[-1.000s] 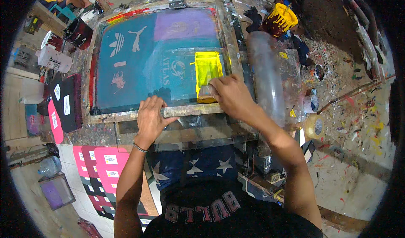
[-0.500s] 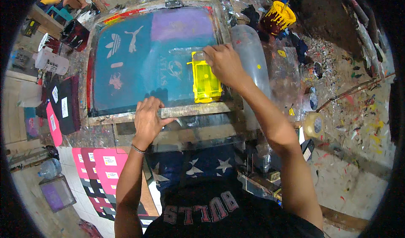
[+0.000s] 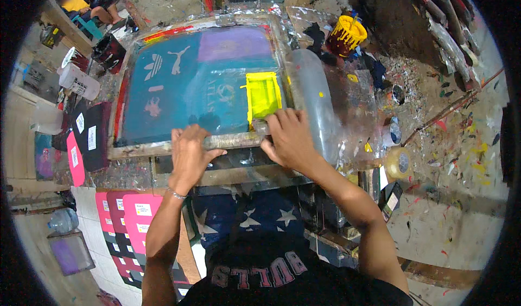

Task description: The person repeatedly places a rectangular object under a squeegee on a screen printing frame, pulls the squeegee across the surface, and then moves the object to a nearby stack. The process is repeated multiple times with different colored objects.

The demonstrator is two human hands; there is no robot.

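A wooden-framed printing screen (image 3: pixel 173 102) with teal and purple mesh lies in front of me. My left hand (image 3: pixel 188 153) grips the near rail of its frame, fingers over the top and thumb along the front. Toward the near right corner, my right hand (image 3: pixel 288 138) is closed on a small squeegee (image 3: pixel 260 126), mostly hidden under the fingers. Directly beyond the squeegee, a rectangle of bright yellow ink (image 3: pixel 264 94) covers the right part of the mesh, with thicker ink along its edges.
Right of the screen lies a clear plastic-covered roll (image 3: pixel 315 100); behind it stands a paint-dripped yellow ink pot (image 3: pixel 346 34). Tubs (image 3: pixel 78 82) and dark cut pieces (image 3: pixel 91 135) sit at left. Pink and black pieces (image 3: pixel 138 214) lie below. A seated person (image 3: pixel 78 3) is far left.
My right hand has drawn the squeegee toward me, from the yellow patch's far edge to its near edge. My left hand stays on the frame. The view has shifted slightly.
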